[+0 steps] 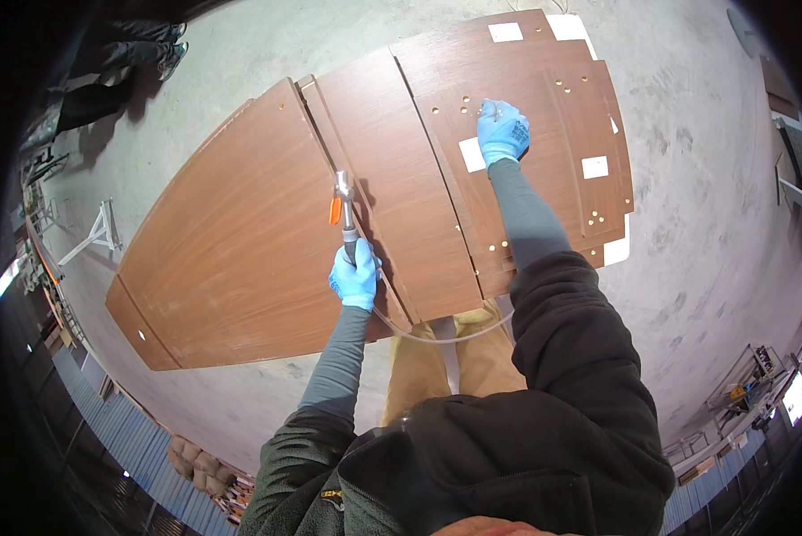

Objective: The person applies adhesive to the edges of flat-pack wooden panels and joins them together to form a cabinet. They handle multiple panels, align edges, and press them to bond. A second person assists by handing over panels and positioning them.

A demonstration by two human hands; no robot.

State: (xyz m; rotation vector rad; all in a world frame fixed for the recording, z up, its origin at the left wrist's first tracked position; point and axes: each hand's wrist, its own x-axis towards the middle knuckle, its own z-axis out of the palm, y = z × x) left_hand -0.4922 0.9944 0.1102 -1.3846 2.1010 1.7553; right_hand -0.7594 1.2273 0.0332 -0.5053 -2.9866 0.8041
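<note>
My left hand [356, 279], in a blue glove, is closed round the dark grip of a metal trigger gun [347, 214] with an orange lever. A thin hose [445, 340] hangs in a loop below it, across my legs. The gun is held over a brown wood-grain panel [240, 232], near a seam. Farther right, my blue-gloved right hand [503, 134] is closed just above another brown panel [445, 179], beside several small round holes [464, 100]. Its fingertips are bunched, and what they hold is too small to make out. A white label [472, 154] lies next to that hand.
More panels [562, 134] with holes and white labels [595, 167] lie at the right. Concrete floor [696, 179] surrounds the stack. Another person's legs [137, 54] are at the upper left, near a white metal stand [101, 228]. Stacked sacks [200, 464] lie at the lower left.
</note>
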